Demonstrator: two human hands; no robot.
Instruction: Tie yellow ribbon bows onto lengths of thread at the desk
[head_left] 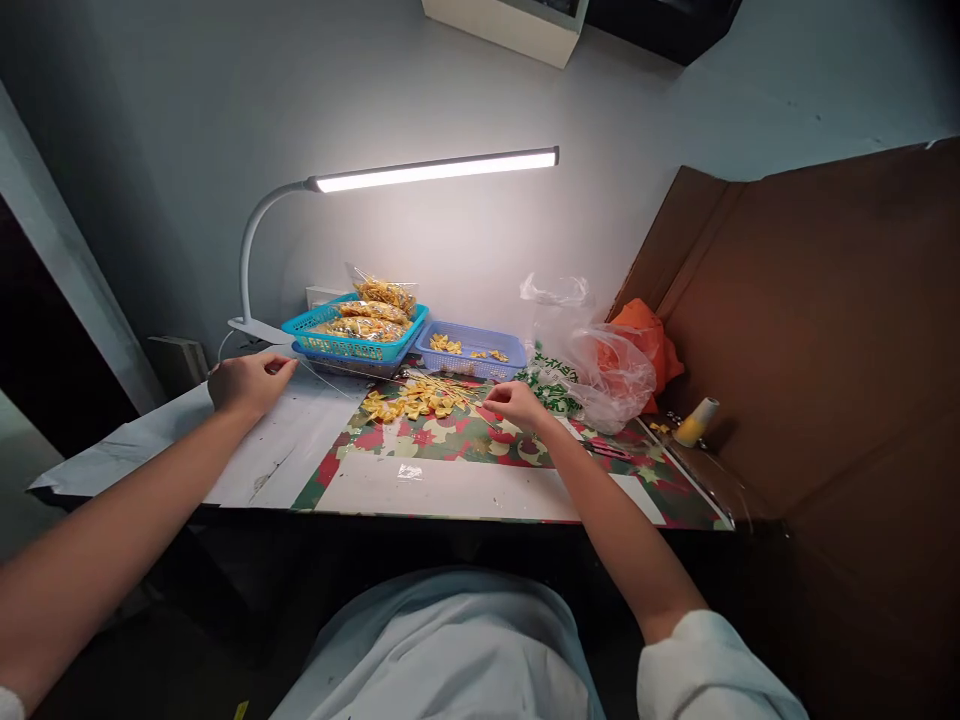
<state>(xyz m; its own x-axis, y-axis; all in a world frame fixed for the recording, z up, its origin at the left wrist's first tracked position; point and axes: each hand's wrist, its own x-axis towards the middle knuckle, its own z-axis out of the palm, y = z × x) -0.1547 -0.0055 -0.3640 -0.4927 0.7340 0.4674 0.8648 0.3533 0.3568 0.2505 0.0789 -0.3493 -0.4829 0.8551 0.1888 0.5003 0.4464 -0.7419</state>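
Note:
My left hand is raised over the left side of the table, its thumb and fingers pinched on a thin pale thread. The thread runs rightward toward my right hand, whose fingertips are also pinched together on it, as far as I can see. Beneath the line lies a loose heap of small yellow ribbon-like pieces. Several thin yellow stems rest beside the heap, close to my right fingertips.
Behind stand a turquoise basket of bagged yellow pieces and a purple basket. A lit lamp arches above. Plastic bags, pink-handled scissors and a thread cone are at right, by a cardboard wall.

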